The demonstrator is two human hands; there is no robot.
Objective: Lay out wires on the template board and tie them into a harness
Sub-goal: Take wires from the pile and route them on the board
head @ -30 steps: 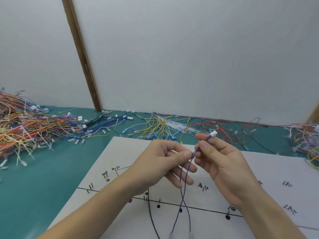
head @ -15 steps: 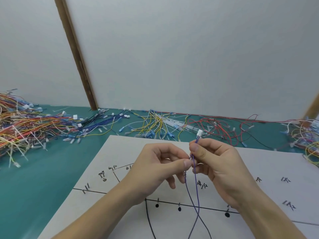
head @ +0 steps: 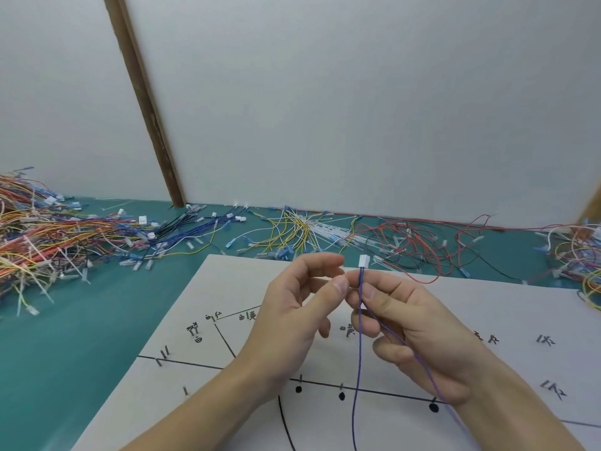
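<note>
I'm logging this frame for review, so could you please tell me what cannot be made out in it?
Head view only:
- Purple wires: lower ends cut off by the bottom edge.
- Template board: handwritten labels too small and blurred to read; its middle is hidden behind both hands.
- Left hand: whether its fingertips touch the wires is unclear.

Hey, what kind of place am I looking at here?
Likely a wire harness assembly bench: a template board marked with routing lines, piles of loose coloured wires on a green table, and a right hand holding a blue wire.
</note>
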